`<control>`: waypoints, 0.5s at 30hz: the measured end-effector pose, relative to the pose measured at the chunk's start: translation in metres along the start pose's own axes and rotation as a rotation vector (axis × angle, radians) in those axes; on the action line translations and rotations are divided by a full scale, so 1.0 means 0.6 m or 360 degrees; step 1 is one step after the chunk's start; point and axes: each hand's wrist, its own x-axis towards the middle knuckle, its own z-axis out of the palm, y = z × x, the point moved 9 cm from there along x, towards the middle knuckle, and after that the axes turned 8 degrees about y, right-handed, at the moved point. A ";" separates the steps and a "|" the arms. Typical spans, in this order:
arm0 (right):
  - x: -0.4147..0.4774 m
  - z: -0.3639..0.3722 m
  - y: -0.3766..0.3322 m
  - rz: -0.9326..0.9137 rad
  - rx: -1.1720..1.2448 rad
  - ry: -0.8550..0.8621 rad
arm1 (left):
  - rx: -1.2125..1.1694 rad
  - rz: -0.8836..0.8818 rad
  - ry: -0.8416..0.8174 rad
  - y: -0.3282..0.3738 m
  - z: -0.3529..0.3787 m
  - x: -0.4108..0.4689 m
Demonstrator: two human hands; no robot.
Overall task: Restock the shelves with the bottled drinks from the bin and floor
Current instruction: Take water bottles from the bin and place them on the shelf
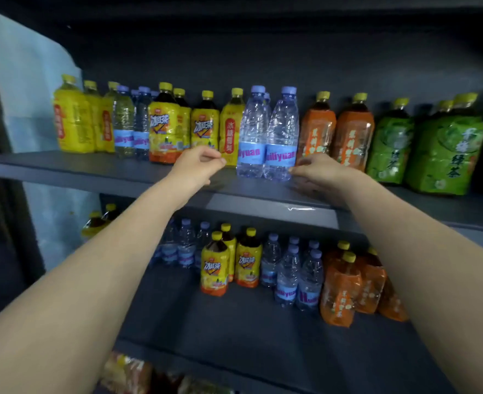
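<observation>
Two water bottles (253,132) stand mid-frame on the upper shelf (92,166); likely full, thin-walled and slick, so best grasped at the waist; left hand (199,163) curled, empty; right hand (317,170) flat, fingertips touching one bottle.
</observation>
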 end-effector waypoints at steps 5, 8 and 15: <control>-0.034 0.007 -0.047 -0.0306 0.0114 0.0009 | 0.0097 -0.0159 0.0320 -0.013 -0.073 -0.107; -0.074 0.023 -0.093 -0.0474 0.0317 -0.0026 | 0.0152 -0.0280 0.0449 -0.023 -0.107 -0.185; -0.218 0.133 -0.217 -0.0728 0.0478 -0.0465 | 0.0331 -0.0421 0.0762 -0.026 -0.235 -0.369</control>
